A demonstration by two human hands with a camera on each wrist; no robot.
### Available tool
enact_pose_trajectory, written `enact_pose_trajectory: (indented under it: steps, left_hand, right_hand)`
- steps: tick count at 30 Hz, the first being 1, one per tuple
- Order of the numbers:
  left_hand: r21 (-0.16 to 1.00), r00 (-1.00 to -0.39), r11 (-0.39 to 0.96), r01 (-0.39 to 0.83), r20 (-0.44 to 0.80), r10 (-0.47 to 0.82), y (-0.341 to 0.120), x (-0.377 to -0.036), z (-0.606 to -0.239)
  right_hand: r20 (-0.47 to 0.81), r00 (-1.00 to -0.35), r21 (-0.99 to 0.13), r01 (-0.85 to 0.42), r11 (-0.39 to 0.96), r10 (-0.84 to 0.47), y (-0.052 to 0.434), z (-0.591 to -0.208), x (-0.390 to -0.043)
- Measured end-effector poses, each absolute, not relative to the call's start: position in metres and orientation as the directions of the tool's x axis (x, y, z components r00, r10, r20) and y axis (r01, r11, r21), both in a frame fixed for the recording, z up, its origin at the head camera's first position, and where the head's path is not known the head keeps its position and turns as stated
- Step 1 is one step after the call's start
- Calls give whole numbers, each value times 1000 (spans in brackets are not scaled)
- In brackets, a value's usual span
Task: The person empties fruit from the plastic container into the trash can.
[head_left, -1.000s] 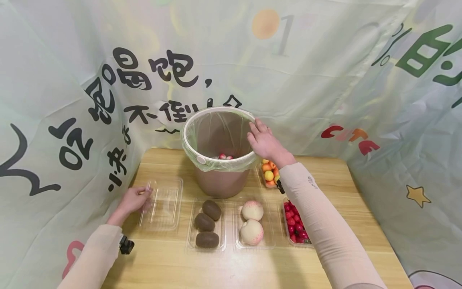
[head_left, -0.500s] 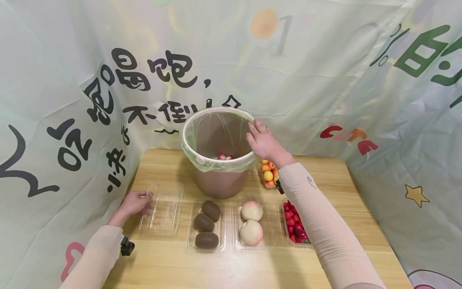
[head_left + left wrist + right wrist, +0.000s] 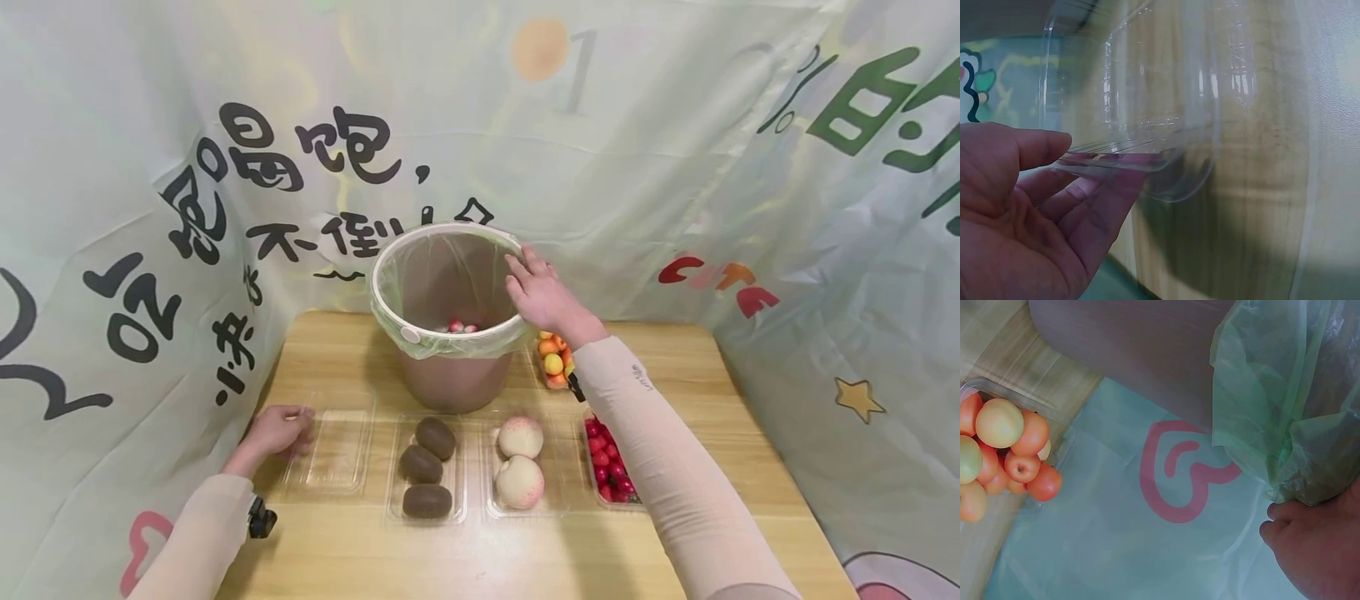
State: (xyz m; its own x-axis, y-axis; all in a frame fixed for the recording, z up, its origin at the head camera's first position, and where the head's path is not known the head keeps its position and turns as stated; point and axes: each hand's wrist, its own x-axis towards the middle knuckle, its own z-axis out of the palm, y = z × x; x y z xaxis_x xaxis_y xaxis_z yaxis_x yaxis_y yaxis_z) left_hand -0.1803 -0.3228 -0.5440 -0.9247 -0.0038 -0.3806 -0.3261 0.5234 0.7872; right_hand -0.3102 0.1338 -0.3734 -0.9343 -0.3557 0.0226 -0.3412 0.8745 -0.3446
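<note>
In the head view, my left hand (image 3: 277,431) pinches the left edge of a clear plastic container (image 3: 337,450) at the table's left side. The left wrist view shows the thumb above and the fingers beneath the see-through container's edge (image 3: 1116,164). My right hand (image 3: 551,293) grips the right rim of a brownish trash can (image 3: 450,379) lined with a pale green bag (image 3: 1260,394). In the right wrist view, finger ends press the bag at the rim. A few red and white pieces (image 3: 457,326) lie inside the can.
Dark kiwis (image 3: 427,462) and two pale peaches (image 3: 519,482) sit in clear trays at the front middle. Orange and yellow fruits (image 3: 1010,444) fill a box right of the can. A box of red berry-like fruit (image 3: 611,467) is partly behind my right forearm. Printed fabric (image 3: 600,167) surrounds the table.
My left hand and the plastic container have moved slightly toward the front of the table. My right hand stays on the trash can's rim. The head view has shifted a little.
</note>
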Motion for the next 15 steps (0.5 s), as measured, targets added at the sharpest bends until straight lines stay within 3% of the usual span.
enact_pose_trajectory:
  steps: [10,15]
  left_hand:
    - [797,-915,489,-354,-404,-5,-324,-176,-550]
    - [777,-922,540,-323,-387,6,-322,-178,-551]
  right_hand:
    - [32,-933,-341,-347,873,-358,131,-373,-309]
    - [28,-935,-338,-342,877,-354,133,-373,-309]
